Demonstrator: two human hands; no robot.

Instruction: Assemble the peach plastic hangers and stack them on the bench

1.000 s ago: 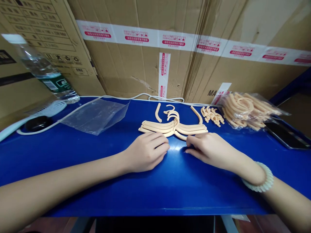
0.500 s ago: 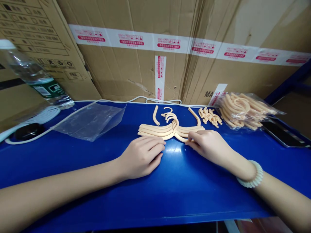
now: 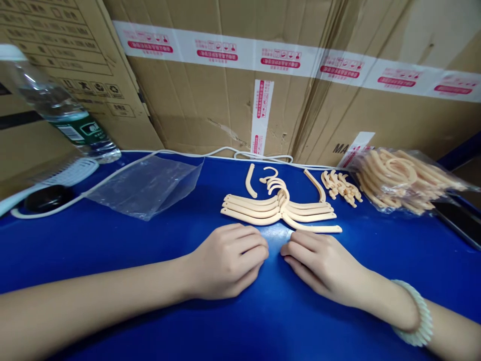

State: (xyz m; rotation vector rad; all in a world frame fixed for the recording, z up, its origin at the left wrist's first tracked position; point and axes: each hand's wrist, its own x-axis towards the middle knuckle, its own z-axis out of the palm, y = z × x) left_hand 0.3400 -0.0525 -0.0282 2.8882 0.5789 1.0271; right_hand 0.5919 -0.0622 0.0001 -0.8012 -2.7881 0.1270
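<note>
My left hand (image 3: 229,258) lies palm down on the blue table (image 3: 150,250), fingers loosely bent and holding nothing. My right hand (image 3: 319,263) rests flat beside it, fingertips almost meeting the left, also holding nothing; a pale bead bracelet (image 3: 415,321) circles its wrist. Just beyond both hands lies a stack of small beige plastic hangers (image 3: 280,208), hooks pointing away. The lowest hanger's right arm ends near my right fingers without touching them. Two loose curved beige pieces (image 3: 250,180) (image 3: 314,184) lie behind the stack.
A pile of small beige clips (image 3: 341,186) and a clear bag of beige parts (image 3: 402,180) sit at the right, a dark phone (image 3: 458,220) beyond. A flat clear plastic bag (image 3: 146,185), water bottle (image 3: 63,113), white cable (image 3: 124,168) and black object (image 3: 45,198) lie left. Cardboard boxes (image 3: 225,90) wall the back.
My right hand has drawn back from the hanger stack and now lies flat on the table. The left hand has barely shifted, still resting palm down.
</note>
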